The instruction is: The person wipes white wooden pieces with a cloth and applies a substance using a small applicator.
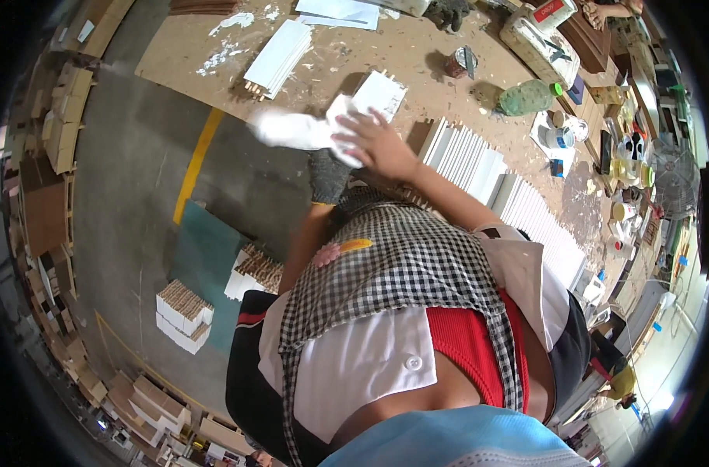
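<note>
My right hand, bare, lies with its fingers over a white cloth at the table's near edge. A loose white end of the cloth, smeared by motion, trails to the left. Just below it is my left hand in a dark grey glove, close against the cloth. Its fingers are hidden, so what it grips cannot be seen. Beyond my right hand lies a short stack of white wooden strips. Another stack of white strips sits farther left. Long rows of white strips line the near edge to my right.
The brown worktable bears a green bottle, a dark red can, a glove and several tubs. Stacked white pieces stand on the floor at left. Another person's hands show at far right.
</note>
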A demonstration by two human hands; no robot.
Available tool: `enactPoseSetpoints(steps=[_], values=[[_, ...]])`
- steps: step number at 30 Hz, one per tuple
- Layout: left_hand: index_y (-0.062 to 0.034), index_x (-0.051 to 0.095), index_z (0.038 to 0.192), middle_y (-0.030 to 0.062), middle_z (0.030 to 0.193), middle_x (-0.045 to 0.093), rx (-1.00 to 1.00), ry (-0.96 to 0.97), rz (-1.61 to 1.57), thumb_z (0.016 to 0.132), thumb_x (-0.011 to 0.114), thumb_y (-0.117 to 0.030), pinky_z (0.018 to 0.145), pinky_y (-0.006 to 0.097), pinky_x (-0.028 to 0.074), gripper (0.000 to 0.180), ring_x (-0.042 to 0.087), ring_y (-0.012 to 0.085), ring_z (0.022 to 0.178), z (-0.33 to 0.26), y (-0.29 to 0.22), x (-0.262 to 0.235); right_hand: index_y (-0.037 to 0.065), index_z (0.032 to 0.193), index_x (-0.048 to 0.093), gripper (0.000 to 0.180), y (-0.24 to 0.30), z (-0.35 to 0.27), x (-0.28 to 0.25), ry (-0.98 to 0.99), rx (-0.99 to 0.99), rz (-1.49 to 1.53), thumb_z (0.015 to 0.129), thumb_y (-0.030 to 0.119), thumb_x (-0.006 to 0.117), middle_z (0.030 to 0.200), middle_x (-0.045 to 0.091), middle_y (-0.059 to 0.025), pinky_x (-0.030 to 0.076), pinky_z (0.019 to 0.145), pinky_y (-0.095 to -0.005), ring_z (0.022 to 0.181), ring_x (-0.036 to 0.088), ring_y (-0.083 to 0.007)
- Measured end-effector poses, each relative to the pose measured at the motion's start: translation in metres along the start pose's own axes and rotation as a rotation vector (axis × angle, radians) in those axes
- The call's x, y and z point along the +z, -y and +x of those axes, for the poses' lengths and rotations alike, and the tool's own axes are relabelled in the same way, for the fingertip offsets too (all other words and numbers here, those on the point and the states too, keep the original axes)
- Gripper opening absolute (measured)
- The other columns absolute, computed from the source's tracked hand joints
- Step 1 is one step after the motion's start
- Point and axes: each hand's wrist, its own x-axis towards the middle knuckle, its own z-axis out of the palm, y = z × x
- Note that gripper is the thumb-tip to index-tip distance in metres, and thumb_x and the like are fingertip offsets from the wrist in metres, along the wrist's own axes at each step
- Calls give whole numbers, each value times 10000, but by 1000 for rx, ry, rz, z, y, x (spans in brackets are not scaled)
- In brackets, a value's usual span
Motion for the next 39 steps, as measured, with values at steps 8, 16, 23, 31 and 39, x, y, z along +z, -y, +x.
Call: enactPoseSetpoints(steps=[8, 16, 23, 31, 39], values=[[20, 377, 1450, 169, 1294, 571, 370, -121, 1322, 801, 791, -4, 906, 343, 556, 771, 586, 223, 1158, -27, 3, 70, 98, 1191, 667, 298, -88, 10, 12, -212, 403, -131, 905, 171, 627, 1205, 648, -132, 462, 1018, -448, 1127, 601, -342], [33, 416, 1432, 213, 1306, 572, 440, -84, 1440, 825, 816, -167, 953, 379, 520, 754, 588, 260, 1159, -26, -1, 71, 151, 1303, 624, 373, -123, 2, 16, -255, 318, -112, 930, 154, 626, 1336, 593, -110, 474, 1041, -447, 1227, 554, -331], [30, 441, 1386, 197, 1257, 584, 707, -29, 1403, 837, 787, -123, 823, 351, 567, 667, 631, 246, 1058, -38, -5, 60, 45, 866, 664, 210, -72, 20, -38, -557, 444, 239, 921, 247, 650, 789, 609, -144, 488, 718, -444, 772, 598, -308], [24, 532, 1312, 122, 1073, 668, 296, -135, 1331, 847, 793, -317, 832, 343, 529, 633, 619, 175, 956, -45, 5, 79, 105, 1095, 686, 266, -95, -17, 0, -358, 393, 110, 1001, 311, 546, 1188, 616, -180, 436, 1015, -474, 1188, 557, -351], [1, 351, 1443, 152, 1287, 504, 322, -75, 1282, 761, 864, -148, 946, 387, 519, 866, 527, 246, 1143, -35, -11, 54, 132, 1170, 719, 417, -116, -84, -154, -174, 770, 540, 993, 464, 538, 964, 720, -166, 508, 826, -387, 873, 673, -262]])
